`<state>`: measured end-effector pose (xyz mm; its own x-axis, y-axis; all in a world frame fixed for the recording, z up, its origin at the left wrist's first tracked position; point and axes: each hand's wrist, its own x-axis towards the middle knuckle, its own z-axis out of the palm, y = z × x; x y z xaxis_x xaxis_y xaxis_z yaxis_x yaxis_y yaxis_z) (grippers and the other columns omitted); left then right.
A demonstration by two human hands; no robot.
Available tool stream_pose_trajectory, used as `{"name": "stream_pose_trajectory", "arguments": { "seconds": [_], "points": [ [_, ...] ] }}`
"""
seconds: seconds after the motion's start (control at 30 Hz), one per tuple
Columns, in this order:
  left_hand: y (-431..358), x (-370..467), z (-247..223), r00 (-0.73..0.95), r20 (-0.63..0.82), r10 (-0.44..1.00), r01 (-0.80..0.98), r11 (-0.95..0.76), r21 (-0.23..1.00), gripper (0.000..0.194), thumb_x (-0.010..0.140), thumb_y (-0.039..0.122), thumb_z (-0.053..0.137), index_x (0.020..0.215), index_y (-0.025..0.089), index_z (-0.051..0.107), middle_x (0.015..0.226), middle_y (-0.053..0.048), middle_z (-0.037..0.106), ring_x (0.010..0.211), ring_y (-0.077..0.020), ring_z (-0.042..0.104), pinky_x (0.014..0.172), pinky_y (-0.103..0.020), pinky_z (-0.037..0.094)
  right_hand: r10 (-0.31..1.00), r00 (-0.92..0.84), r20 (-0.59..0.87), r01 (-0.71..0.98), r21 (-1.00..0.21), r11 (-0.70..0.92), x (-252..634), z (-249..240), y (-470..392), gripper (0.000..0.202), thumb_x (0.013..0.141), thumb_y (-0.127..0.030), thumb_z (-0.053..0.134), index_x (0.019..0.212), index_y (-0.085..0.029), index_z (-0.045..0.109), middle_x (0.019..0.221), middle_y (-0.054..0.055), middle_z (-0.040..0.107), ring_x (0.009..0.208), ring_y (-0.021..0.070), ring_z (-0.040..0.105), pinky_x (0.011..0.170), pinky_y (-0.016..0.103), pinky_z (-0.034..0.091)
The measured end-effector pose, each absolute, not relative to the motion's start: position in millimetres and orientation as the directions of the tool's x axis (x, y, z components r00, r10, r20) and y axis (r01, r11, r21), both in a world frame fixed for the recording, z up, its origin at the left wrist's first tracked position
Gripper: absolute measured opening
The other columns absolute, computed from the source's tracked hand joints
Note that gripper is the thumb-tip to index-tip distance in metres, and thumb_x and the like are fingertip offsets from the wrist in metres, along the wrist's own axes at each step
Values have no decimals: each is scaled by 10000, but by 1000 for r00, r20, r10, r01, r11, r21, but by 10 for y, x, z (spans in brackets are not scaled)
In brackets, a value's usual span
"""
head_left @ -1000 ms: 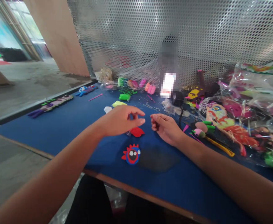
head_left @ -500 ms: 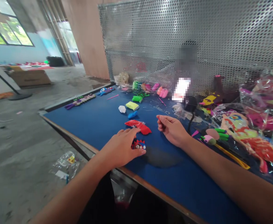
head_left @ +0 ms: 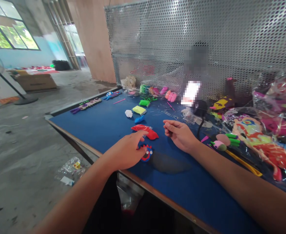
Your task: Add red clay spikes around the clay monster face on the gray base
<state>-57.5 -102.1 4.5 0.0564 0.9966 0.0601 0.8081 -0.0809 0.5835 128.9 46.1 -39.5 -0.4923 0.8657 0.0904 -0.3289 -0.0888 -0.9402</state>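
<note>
On the blue tabletop [head_left: 91,130] lies a small clay face [head_left: 146,154], blue and red with red spikes along its top and white round dots. My left hand [head_left: 127,151] is over its left side, thumb at the face and fingers apart, partly hiding it. Just beyond the fingers is a red clay packet [head_left: 150,132] in clear wrap. My right hand [head_left: 178,133] hovers above the table to the right, thumb and fingertips pinched together. Whatever is in that pinch is too small to make out. A dark flat patch [head_left: 169,163] extends right from the face.
Blue [head_left: 139,119], white [head_left: 128,113] and yellow [head_left: 139,110] clay lumps sit farther back. A phone [head_left: 191,93] on a stand is beyond my right hand. Bagged clay figures [head_left: 255,133] crowd the right side. Perforated metal mesh [head_left: 152,39] closes off the back.
My left hand has loosened and drawn slightly up from the clay face, so more of the face shows. My right hand stays pinched in nearly the same place.
</note>
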Motion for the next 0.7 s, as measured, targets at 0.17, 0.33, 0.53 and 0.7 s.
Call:
{"name": "stream_pose_trajectory", "arguments": {
  "seconds": [0.17,0.33,0.53,0.7],
  "points": [
    [-921,-615,53,103,-12,995,785,-74,615,630,733,55,408,1328,249,485,1127,-47,660,1010,-230,615,849,-332,446,865,-495,88,-332,-939,-95,1286,-378,448,262,620,-294,842,838,-190,742,717,3,644,608,102,539,562,265,413],
    [-773,-646,130,190,-124,974,712,-50,701,642,665,46,415,1272,225,527,1044,-52,672,878,-197,628,699,-268,455,863,-497,91,-339,-936,-97,1282,-371,446,261,601,-292,850,813,-189,738,707,6,645,606,106,539,562,272,409],
    [-616,-624,311,146,-231,962,654,82,752,539,700,161,540,1239,162,551,890,-45,669,743,-177,602,590,-250,431,858,-505,95,-339,-936,-96,1293,-374,453,258,609,-294,841,816,-187,732,704,3,643,608,110,542,559,270,414],
    [-596,-616,369,161,-326,932,442,227,868,581,662,258,715,1208,137,560,863,-69,675,717,-177,629,583,-259,457,857,-506,96,-340,-935,-96,1297,-366,443,259,597,-289,848,802,-189,726,696,3,649,608,114,555,561,270,425]
  ]
}}
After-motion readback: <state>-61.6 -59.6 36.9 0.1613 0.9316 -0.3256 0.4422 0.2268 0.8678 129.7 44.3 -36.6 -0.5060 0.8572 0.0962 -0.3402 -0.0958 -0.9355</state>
